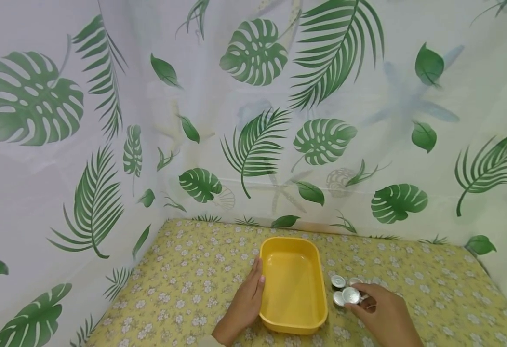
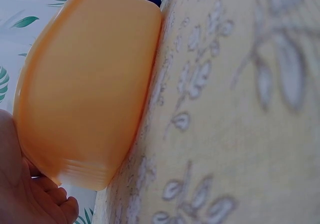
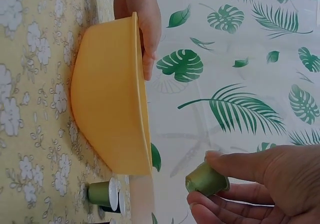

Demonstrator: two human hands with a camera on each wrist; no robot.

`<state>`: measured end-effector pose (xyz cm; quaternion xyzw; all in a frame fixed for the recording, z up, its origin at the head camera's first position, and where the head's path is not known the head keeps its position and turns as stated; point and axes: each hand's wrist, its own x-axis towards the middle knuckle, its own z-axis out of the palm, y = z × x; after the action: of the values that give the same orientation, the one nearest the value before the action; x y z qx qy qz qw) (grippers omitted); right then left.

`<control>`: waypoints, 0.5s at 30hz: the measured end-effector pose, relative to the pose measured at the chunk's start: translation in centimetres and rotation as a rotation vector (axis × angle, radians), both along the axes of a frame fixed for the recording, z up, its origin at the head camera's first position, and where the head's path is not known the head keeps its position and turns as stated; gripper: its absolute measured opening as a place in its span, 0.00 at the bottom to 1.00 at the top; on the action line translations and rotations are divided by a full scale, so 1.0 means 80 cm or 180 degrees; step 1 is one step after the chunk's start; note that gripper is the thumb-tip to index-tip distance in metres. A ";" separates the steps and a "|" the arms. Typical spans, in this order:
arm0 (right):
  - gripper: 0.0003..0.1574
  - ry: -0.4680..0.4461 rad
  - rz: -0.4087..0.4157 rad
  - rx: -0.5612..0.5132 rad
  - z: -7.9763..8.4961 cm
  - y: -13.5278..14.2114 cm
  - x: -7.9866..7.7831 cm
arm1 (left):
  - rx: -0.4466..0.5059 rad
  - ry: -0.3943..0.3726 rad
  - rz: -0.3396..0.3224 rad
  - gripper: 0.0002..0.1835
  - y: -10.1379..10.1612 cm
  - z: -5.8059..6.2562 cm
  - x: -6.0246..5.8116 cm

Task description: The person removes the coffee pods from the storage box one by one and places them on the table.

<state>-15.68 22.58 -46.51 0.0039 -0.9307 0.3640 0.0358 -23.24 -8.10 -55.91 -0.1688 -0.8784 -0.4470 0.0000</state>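
A yellow plastic tub (image 1: 294, 284) stands upright on the table, its inside bare. My left hand (image 1: 246, 296) grips its left side at the rim; in the left wrist view the curled fingers (image 2: 55, 199) show beside the tub's wall. To the right of the tub, my right hand (image 1: 385, 308) pinches a green coffee capsule (image 3: 207, 179) between thumb and fingers, raised off the table. Its silver lid faces up in the head view. Several more capsules stand close by, among them a silver-lidded one (image 1: 338, 281) and a green-sided one (image 3: 100, 194).
A yellow floral cloth (image 1: 184, 284) covers the table. White sheeting with green leaf prints (image 1: 253, 144) hangs behind and along the left side. The capsules stand near the tub's right wall.
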 end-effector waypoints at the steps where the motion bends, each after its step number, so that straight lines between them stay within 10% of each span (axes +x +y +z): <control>1: 0.33 -0.0021 -0.0018 -0.0005 -0.001 0.003 0.001 | -0.0015 0.0003 0.0006 0.30 0.000 0.000 0.000; 15: 0.34 -0.0239 -0.0303 -0.0046 -0.019 0.036 0.006 | -0.0009 0.0032 -0.0044 0.33 0.000 0.000 0.000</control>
<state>-15.16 25.43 -48.02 -0.0543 -0.9279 0.3684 0.0181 -23.26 -8.13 -55.93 -0.1772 -0.8779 -0.4449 0.0011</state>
